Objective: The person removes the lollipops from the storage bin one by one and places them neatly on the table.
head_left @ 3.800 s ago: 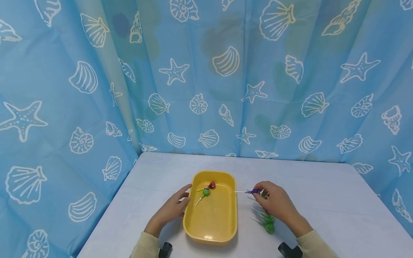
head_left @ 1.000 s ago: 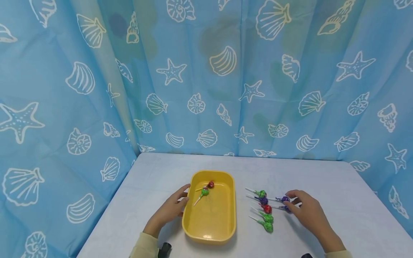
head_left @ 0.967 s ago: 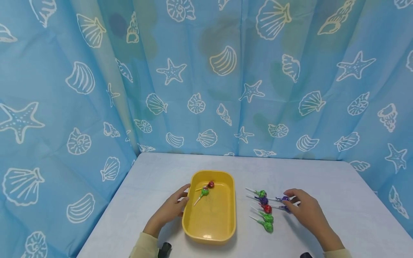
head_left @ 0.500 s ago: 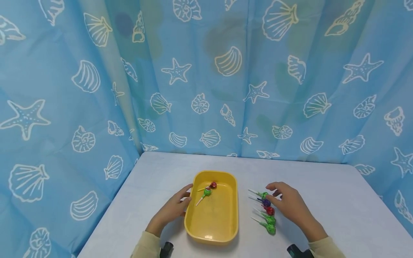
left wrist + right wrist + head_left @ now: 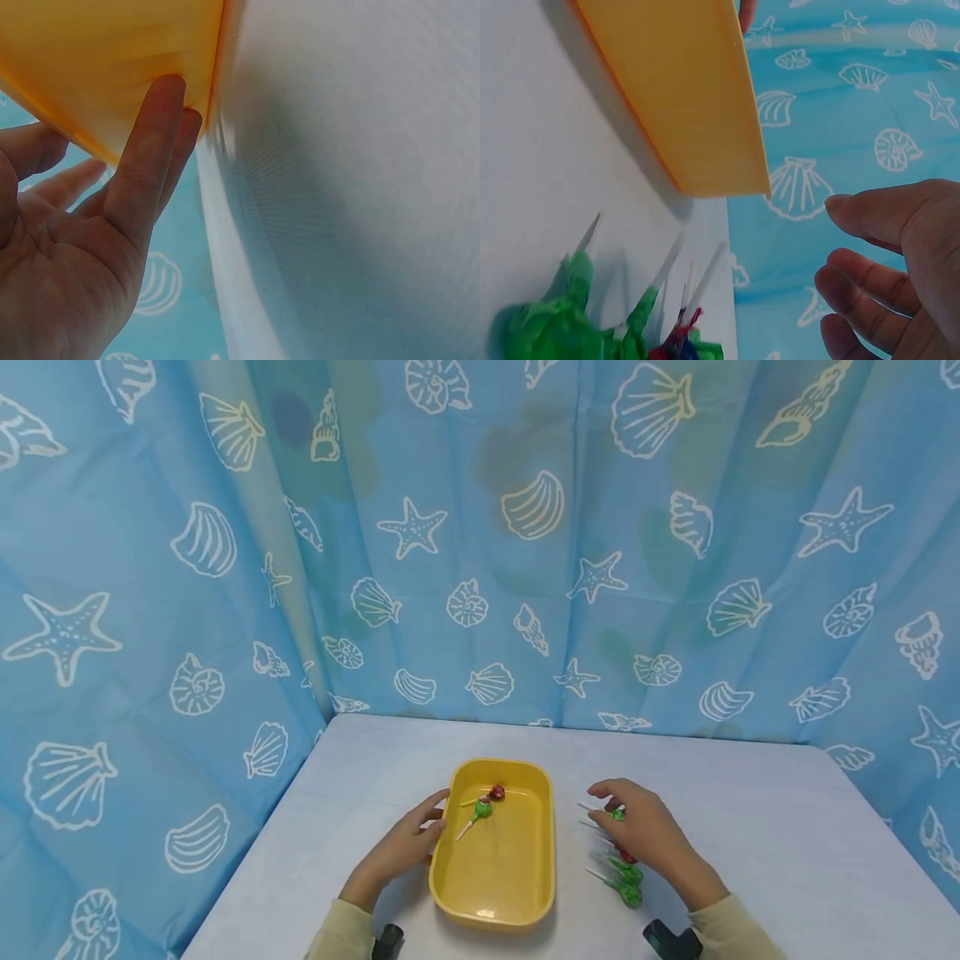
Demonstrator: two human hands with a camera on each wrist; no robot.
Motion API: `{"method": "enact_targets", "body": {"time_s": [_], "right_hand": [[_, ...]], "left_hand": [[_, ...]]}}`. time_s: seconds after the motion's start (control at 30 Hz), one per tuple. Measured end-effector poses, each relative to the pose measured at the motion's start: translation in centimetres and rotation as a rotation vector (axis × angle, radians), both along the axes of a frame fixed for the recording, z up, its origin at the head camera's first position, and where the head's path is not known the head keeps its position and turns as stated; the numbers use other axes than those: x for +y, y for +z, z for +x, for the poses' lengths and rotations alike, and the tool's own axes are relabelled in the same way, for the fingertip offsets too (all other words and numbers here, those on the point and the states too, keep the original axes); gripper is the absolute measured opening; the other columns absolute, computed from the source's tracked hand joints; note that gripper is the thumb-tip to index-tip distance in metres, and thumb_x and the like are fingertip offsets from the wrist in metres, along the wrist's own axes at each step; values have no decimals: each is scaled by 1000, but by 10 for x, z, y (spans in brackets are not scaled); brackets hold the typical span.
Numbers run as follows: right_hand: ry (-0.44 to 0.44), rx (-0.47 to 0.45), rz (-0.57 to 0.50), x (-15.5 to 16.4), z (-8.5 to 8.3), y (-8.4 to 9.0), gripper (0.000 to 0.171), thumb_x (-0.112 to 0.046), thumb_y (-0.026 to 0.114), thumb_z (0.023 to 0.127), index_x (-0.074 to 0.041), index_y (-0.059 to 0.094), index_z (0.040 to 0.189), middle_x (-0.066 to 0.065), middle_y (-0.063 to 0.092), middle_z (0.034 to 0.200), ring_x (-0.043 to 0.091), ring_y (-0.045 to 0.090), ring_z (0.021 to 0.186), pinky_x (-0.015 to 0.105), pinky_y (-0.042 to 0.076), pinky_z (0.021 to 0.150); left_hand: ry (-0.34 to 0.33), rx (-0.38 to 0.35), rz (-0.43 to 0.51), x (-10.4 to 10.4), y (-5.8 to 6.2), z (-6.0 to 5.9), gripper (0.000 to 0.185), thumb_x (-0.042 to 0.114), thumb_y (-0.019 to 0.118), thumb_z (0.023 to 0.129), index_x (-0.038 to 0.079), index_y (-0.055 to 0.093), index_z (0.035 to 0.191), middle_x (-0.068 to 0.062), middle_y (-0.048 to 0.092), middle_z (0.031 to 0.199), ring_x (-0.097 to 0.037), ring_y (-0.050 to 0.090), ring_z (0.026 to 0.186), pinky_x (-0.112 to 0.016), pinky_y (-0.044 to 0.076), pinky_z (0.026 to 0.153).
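From the head camera, your left hand (image 5: pixel 405 852) rests against the left wall of the yellow tray (image 5: pixel 495 906), fingers straight and touching its rim near the far left corner. Inside the tray, at its far end, lie a green lollipop (image 5: pixel 481 810) and a red lollipop (image 5: pixel 497 792), close together. Your right hand (image 5: pixel 641 835) hovers over the row of lollipops on the white table (image 5: pixel 787 860), just right of the tray. Its fingers are loosely curved above the far end of the row, with the far green lollipop (image 5: pixel 617 814) showing just beside the fingertips; you cannot tell from here whether they touch it. Two near green lollipops (image 5: pixel 628 885) lie uncovered at the near end of the row, sticks pointing left toward the tray.

From the left wrist camera, your left-hand fingers (image 5: pixel 154 150) lie flat and straight against the tray's orange-yellow outer wall (image 5: pixel 112 60), holding nothing.

From the right wrist camera, your right-hand fingers (image 5: pixel 870 217) are relaxed and spread, clear of everything. The lollipops lie below them on the table: green wrappers (image 5: pixel 555 322) at the left, a red and blue wrapper (image 5: pixel 679 341) beside them, white sticks aimed at the tray wall (image 5: pixel 682 97). The fingers are apart from the wrappers in this view.
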State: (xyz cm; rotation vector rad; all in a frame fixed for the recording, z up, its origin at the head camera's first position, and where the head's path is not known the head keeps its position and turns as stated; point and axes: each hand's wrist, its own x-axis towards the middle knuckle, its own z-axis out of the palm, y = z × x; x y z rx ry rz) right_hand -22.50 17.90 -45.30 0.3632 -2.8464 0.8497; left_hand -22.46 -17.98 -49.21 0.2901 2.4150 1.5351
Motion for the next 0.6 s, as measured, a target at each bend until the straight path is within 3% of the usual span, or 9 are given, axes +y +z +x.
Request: {"method": "enact_targets", "body": {"time_s": [0.43, 0.6], "right_hand": [[74, -21, -10, -29, -13, 2, 32, -20, 77, 91, -14, 69, 121, 6, 69, 115, 22, 64, 96, 45, 60, 86], [106, -12, 6, -45, -18, 3, 31, -19, 78, 90, -14, 70, 120, 4, 69, 115, 21, 64, 95, 41, 60, 85]], "left_hand": [[5, 1, -11, -1, -2, -2, 55, 17, 48, 108, 14, 32, 160, -26, 47, 146, -41, 60, 120, -42, 63, 75], [20, -4, -26, 1, -1, 0, 54, 18, 49, 107, 16, 33, 159, -24, 49, 145, -39, 60, 119, -42, 63, 76]]}}
